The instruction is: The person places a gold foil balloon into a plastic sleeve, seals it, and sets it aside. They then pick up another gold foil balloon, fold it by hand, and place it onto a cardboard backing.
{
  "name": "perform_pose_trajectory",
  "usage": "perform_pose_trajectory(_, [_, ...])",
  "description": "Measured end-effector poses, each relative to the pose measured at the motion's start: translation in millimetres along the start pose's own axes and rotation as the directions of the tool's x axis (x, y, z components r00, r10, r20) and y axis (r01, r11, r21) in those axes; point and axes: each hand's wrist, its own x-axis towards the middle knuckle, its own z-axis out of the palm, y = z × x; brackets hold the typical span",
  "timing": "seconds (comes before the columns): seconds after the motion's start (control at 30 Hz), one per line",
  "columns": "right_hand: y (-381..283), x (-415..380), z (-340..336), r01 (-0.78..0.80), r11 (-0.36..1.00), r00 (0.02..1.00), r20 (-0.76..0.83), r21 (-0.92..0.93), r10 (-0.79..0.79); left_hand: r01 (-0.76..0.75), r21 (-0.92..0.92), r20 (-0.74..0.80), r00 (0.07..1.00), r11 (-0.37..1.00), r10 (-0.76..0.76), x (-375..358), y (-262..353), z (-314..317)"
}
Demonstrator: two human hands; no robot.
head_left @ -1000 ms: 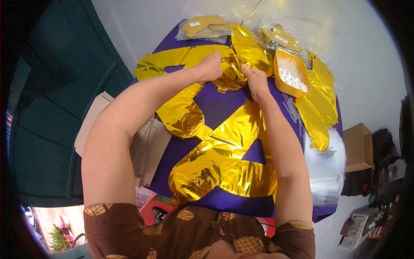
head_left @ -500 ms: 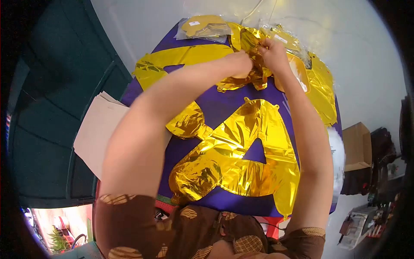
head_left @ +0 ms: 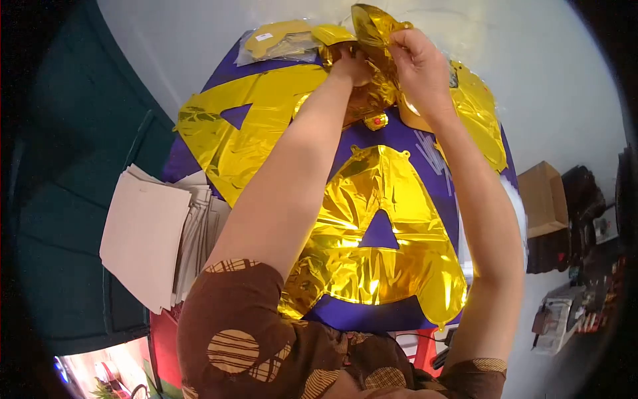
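At the far side of the purple table, my right hand point(head_left: 422, 66) is closed, pinching the raised edge of a crumpled gold foil balloon point(head_left: 379, 83). My left hand point(head_left: 352, 68) lies against the same foil further left, its fingers bent into it and partly hidden. A small round gold piece with a red spot point(head_left: 377, 122) shows just below the foil. Nearer to me a flat gold A-shaped foil balloon point(head_left: 412, 266) is spread out, its left part behind my left arm. A second gold A-shaped balloon point(head_left: 219, 149) lies to the left, also partly covered by that arm.
Packaged gold foil in clear plastic point(head_left: 276, 40) lies at the back left. More gold foil point(head_left: 475, 116) is at the right edge, near thin clear strips point(head_left: 433, 156). A stack of pale cardboard sheets point(head_left: 146, 233) stands left; a brown box point(head_left: 541, 199) is at right.
Both hands have moved up and further apart, and my right hand has lifted the foil's edge. My left arm has shifted, uncovering more of the left A-shaped balloon and the cardboard stack.
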Motion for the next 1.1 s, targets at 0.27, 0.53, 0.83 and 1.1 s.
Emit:
perform_pose_trajectory(0.27, [-42.8,-14.7,-69.4,0.022,1.000,0.993,0.119,0.021,-0.025,0.075,-0.431,0.043,0.997,0.899,-0.063,-34.2,16.3,-71.8])
perform_pose_trajectory(0.53, [-114.7,-71.4,-145.5,0.083,0.997,0.804,0.590,0.006,-0.071,0.253,-0.519,0.099,0.966,0.817,-0.237,-34.4,13.9,-92.8])
perform_pose_trajectory(0.83, [-146.2,-110.3,-171.5,-0.052,0.985,0.621,0.778,0.167,-0.099,0.444,-0.737,0.241,0.877,0.510,-0.415,-45.7,20.1,-135.8])
perform_pose_trajectory(1.1, [-161.5,-121.0,-166.3,-0.118,0.984,0.707,0.707,0.137,-0.014,0.215,-0.740,0.144,0.976,0.637,-0.162,-59.7,42.2,-178.7])
